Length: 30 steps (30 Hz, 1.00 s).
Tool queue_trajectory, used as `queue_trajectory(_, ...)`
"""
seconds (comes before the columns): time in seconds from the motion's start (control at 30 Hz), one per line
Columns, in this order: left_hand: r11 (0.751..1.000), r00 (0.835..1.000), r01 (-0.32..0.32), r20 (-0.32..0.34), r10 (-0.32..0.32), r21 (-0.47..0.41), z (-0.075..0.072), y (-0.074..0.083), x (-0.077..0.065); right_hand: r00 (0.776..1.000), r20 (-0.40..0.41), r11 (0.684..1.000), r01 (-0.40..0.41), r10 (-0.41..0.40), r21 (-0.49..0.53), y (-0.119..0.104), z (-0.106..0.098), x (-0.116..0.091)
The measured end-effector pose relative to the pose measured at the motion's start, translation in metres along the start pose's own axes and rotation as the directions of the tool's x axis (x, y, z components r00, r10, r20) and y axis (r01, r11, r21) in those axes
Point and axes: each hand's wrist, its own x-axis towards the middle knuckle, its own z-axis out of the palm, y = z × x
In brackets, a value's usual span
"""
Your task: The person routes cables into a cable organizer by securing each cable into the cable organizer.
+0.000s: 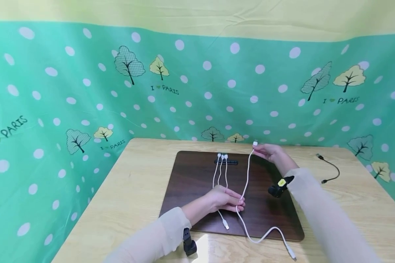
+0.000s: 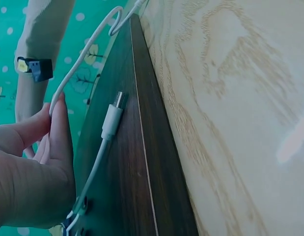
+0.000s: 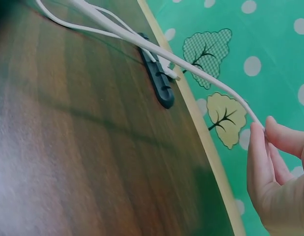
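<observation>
A white USB cable (image 1: 248, 174) is stretched between my two hands above a dark brown board (image 1: 188, 193). My right hand (image 1: 270, 151) pinches it just below its upper plug (image 1: 255, 143). Lower down, my left hand (image 1: 224, 199) pinches the cable between thumb and fingers. From there the loose part curves over the board's front edge to its other plug (image 1: 291, 252). Left of the right hand, a black cable clip (image 3: 159, 81) at the board's back edge holds three white cables (image 1: 226, 171). One hanging plug (image 2: 112, 120) shows under the left hand.
A short black cable (image 1: 337, 170) lies on the light wooden table (image 1: 135, 175), right of the board. Behind the table hangs a green dotted curtain (image 1: 191, 113). Black wrist cameras (image 1: 189, 244) are strapped over both sleeves.
</observation>
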Motion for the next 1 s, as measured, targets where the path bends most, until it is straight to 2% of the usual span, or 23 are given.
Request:
queue_trajectory(0.23, 1.0, 1.0, 0.012, -0.01, -0.012, 0.022, -0.008, 0.002, -0.006, 0.999, 0.033, 0.999, 0.041, -0.04, -0.011, 0.008, 0.004, 0.007)
queue_trajectory(0.47, 1.0, 1.0, 0.026, -0.017, -0.026, 0.008, -0.011, -0.001, -0.007, 1.0, -0.008, 1.0, 0.024, -0.024, -0.007, 0.011, 0.012, 0.009)
queue_trajectory(0.7, 0.999, 1.0, 0.027, -0.005, -0.027, 0.019, -0.017, -0.002, -0.005, 0.999, -0.025, 0.998, 0.047, -0.048, -0.03, 0.014, 0.013, 0.01)
queue_trajectory(0.83, 0.999, 0.999, 0.019, -0.047, -0.018, 0.03, -0.025, -0.003, -0.006, 0.997, -0.03, 0.998, 0.067, -0.067, -0.013, 0.017, 0.018, 0.013)
queue_trajectory(1.0, 0.998, 0.993, -0.021, -0.111, 0.028, 0.063, -0.03, -0.003, -0.009, 0.993, -0.058, 0.994, 0.108, -0.107, 0.007, 0.02, 0.03, 0.019)
